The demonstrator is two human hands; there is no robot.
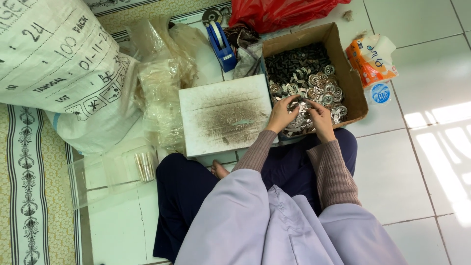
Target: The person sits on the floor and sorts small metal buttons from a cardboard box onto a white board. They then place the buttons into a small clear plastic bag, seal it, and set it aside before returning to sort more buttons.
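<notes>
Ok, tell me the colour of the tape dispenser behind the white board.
Blue, the tape dispenser, clearest in the head view.

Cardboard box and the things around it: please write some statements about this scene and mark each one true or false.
1. Both hands, left hand and right hand, are over the cardboard box. True.
2. The box holds small metal parts. True.
3. The white board lies to the right of the box. False: it lies to the left of it.
4. The blue tape dispenser stands inside the box. False: it stands on the floor, outside the box.
5. A red plastic bag lies beyond the box. True.
</notes>
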